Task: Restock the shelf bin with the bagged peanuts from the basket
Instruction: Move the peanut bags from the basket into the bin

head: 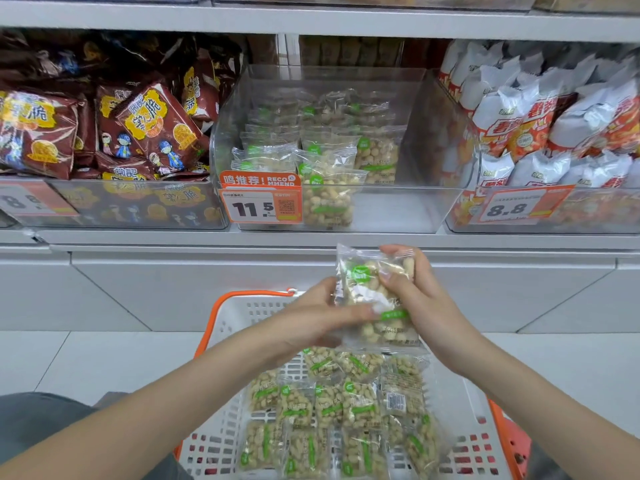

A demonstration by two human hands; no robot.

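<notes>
Head view. My right hand (412, 299) has its fingers clamped on a small stack of clear bagged peanuts with green labels (375, 299), held above the white perforated plastic basket with orange rim (221, 327). My left hand (322, 320) steadies the stack from 9 o'clock, fingers loosely extended against the bags. More peanut bags (339, 410) remain in the basket at 6 o'clock.

Step in hand, as I judge it: transfer. The next move calls for lifting toward 12 o'clock into the clear plastic shelf bin (398, 209), whose right half is bare.

The orange price tag (259, 206) reads "11.5" under "RECOMMEND". A neighbouring tag (509, 207) at 2 o'clock reads "8.8".
</notes>
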